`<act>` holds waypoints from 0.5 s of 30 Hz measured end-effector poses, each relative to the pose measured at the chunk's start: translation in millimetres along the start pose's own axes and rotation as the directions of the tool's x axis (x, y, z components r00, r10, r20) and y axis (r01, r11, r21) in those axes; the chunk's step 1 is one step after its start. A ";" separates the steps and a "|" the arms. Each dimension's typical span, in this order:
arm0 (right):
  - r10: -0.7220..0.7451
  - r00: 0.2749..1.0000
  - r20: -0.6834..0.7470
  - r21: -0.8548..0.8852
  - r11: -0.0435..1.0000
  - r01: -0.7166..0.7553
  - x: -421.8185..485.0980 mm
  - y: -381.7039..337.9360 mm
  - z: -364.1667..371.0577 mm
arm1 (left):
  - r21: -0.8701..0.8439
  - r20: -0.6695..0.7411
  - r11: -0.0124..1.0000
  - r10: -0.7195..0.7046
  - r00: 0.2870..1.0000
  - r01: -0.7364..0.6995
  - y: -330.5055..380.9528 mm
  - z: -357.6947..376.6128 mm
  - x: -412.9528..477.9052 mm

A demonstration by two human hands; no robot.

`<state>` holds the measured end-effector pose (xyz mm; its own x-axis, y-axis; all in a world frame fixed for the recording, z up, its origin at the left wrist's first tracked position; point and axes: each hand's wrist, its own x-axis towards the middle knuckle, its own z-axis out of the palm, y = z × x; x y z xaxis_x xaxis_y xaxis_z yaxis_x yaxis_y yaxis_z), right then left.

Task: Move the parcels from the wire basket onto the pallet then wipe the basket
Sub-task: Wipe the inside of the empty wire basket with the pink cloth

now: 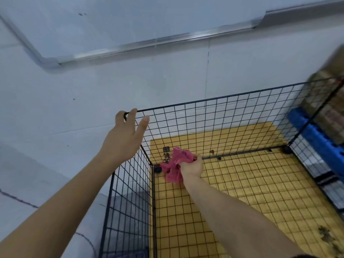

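Black wire mesh makes up the basket point(223, 98), which is seen from above with its top open and a yellow board point(260, 192) showing through its floor grid. A pink cloth point(176, 162) is bunched in the right hand point(191, 167), whose fingers are curled tightly round it. The right arm is stretched down and forward into the basket, the wrist bent, so that the cloth is held low in the far left corner, against the floor grid where the two side walls meet.

The left arm is extended forward outside the basket's left wall and raised to rim height. The left hand point(122, 138) is released, with fingers straight and spread and the thumb held apart. Its fingertips are laid on the upper far left corner of the rim, and nothing is grasped.

Beyond the right wall of the basket, a blue pallet point(320, 138) is seen just beside it. Brown parcels point(327, 101) are stacked on the pallet, blurred through the mesh. A pale wall point(93, 81) crossed by a metal rail point(149, 43) stands behind. Dark smudges point(325, 237) are visible on the board near the lower right.
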<state>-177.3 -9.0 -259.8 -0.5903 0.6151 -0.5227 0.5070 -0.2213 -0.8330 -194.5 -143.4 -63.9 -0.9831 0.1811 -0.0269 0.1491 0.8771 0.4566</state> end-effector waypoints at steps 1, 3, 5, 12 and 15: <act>-0.021 1.000 -0.008 -0.037 0.999 0.021 5.8 -2.5 -11.9 | -0.030 -0.014 1.000 -0.003 1.000 0.003 0.5 0.5 0.4; -0.074 0.997 -0.017 -0.123 0.990 0.071 18.8 -8.0 -41.5 | -0.032 -0.015 0.999 -0.003 1.000 0.003 1.5 0.2 1.2; -0.112 0.993 -0.035 -0.196 0.975 0.103 34.1 -14.3 -74.7 | -0.041 -0.016 0.999 0.008 1.000 -0.008 3.2 0.0 0.4; -0.127 0.915 -0.384 -0.120 0.989 0.088 91.8 -34.9 -188.6 | 0.077 0.053 0.994 0.069 0.996 -0.073 -5.9 -2.9 2.8; -0.027 0.847 -0.531 0.054 0.996 0.066 103.9 -37.9 -222.6 | 0.132 0.032 0.991 0.032 0.999 -0.036 -21.2 1.0 11.6</act>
<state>-118.1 231.8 -242.3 -0.1803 0.9287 -0.3241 0.4321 -0.2212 -0.8743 -209.0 -159.4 -74.7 -0.9739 0.2231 -0.0406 0.1970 0.9210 0.3360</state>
